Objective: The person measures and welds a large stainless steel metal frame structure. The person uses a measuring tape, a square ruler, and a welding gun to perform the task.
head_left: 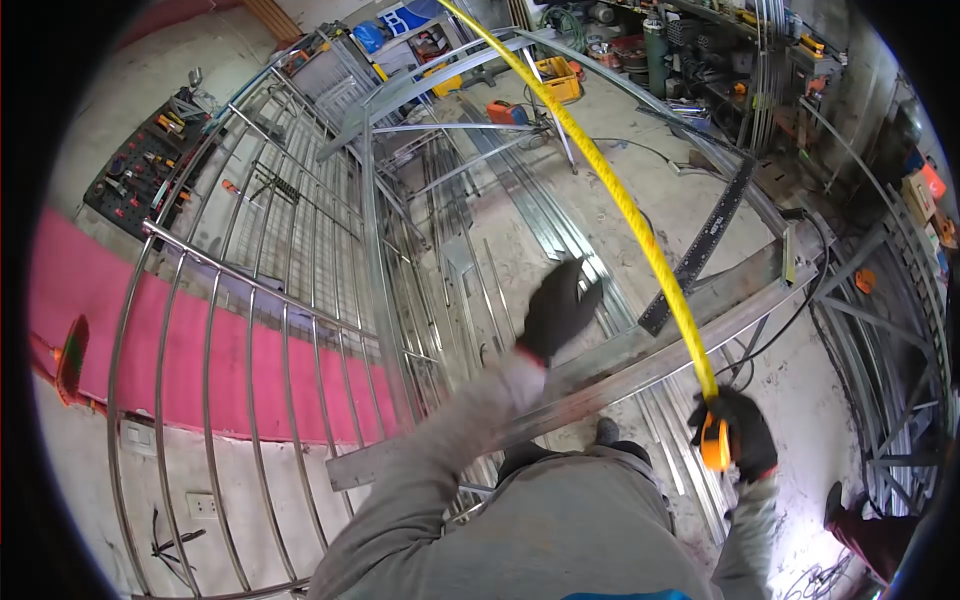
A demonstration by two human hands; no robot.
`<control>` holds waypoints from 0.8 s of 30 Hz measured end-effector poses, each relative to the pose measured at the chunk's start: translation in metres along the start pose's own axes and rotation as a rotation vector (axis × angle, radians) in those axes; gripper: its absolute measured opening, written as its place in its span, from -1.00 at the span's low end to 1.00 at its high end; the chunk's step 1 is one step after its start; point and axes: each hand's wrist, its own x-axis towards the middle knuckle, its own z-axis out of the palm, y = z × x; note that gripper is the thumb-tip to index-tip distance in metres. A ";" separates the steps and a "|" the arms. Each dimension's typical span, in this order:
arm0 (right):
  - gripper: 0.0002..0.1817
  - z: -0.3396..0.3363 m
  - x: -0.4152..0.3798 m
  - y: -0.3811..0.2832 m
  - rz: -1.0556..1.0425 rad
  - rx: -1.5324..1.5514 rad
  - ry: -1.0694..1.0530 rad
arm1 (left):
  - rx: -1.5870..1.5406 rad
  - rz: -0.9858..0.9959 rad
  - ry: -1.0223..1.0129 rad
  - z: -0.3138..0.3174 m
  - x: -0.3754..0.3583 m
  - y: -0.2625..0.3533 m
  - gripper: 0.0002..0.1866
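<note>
My right hand (742, 432), in a dark glove, is closed round an orange tape measure (715, 446). Its yellow blade (622, 195) is drawn far out, arching up and away past the top of the view. My left hand (560, 308), also gloved, hovers over the near metal beam (590, 385) with fingers apart and nothing visible in it. A black ruler-like bar with white markings (705, 245) lies slantwise across the metal frame, between the blade and the beam's right end.
A steel-bar railing (260, 290) stands at left before a pink-and-white wall. Long metal profiles (530, 200) lie on the floor. Farther back are a yellow crate (556, 80) and a tool board (150, 165). At lower right, another person's leg (880, 535) shows.
</note>
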 end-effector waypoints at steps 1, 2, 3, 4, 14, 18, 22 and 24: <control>-0.53 -0.011 0.022 -0.006 -0.036 -0.030 -0.004 | 0.103 0.009 -0.070 -0.001 -0.043 0.004 -0.46; -0.53 -0.018 0.045 -0.015 -0.052 -0.031 -0.023 | 0.164 0.003 -0.105 -0.009 -0.077 0.014 -0.43; -0.52 -0.026 0.064 -0.024 -0.066 -0.037 -0.019 | 0.221 -0.004 -0.143 -0.018 -0.105 0.024 -0.39; -0.51 -0.028 0.081 -0.038 -0.066 -0.042 -0.022 | 0.221 -0.011 -0.143 -0.024 -0.126 0.031 -0.39; -0.51 -0.065 0.210 -0.098 -0.211 -0.358 -0.067 | 0.351 -0.233 -0.349 -0.033 -0.172 0.028 -0.44; -0.51 -0.067 0.241 -0.106 -0.126 -0.128 -0.129 | 0.307 -0.277 -0.329 -0.033 -0.167 0.034 -0.54; -0.55 -0.072 0.274 -0.105 -0.049 0.027 -0.169 | 0.312 -0.271 -0.351 -0.037 -0.162 0.037 -0.55; -0.56 -0.072 0.283 -0.103 0.003 0.040 -0.160 | 0.274 -0.296 -0.369 -0.039 -0.159 0.039 -0.57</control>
